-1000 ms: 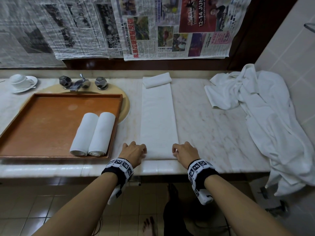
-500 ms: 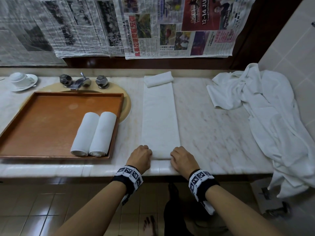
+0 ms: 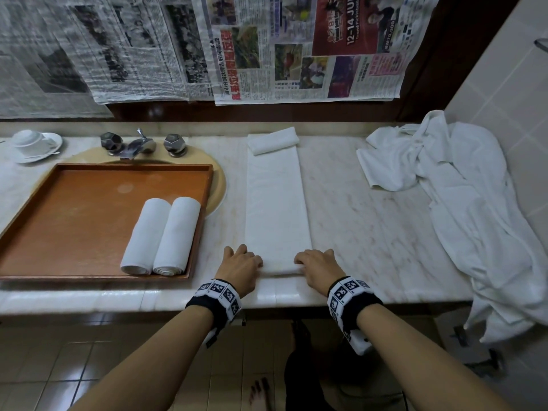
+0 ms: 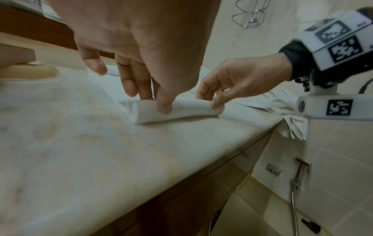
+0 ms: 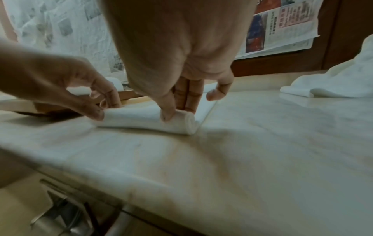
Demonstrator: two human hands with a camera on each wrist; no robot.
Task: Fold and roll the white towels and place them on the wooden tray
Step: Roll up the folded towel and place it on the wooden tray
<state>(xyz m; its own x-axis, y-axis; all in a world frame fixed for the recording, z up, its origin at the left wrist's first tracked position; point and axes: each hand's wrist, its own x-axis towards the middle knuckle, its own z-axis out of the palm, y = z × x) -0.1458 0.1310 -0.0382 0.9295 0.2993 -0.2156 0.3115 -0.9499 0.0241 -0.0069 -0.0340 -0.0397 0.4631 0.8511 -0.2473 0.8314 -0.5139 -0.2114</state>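
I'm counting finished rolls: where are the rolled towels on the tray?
In the head view, two rolled towels lie side by side, touching, at the right end of the wooden tray, against its right wall, left of the left hand.

The folded towel (image 3: 277, 203) was plain white, as were the two rolled towels (image 3: 161, 235) and the small roll (image 3: 274, 140) at the strip's far end. The wooden tray (image 3: 74, 215) showed an orange-brown floor with darker brown rims. The countertop (image 3: 370, 226) was pale marble with faint pinkish-beige veining, and the basin rim (image 3: 219, 185) was beige. The crumpled heap of cloth (image 3: 474, 203) was white. The cup and saucer (image 3: 34, 145) were white; the tap (image 3: 139, 145) was dull grey metal. Each wristband (image 3: 218, 295) was black with white blocks bearing black square-code patterns. The newspaper sheets (image 3: 296, 46) were grey print with a red panel. The floor tiles (image 3: 59, 366) were tan.
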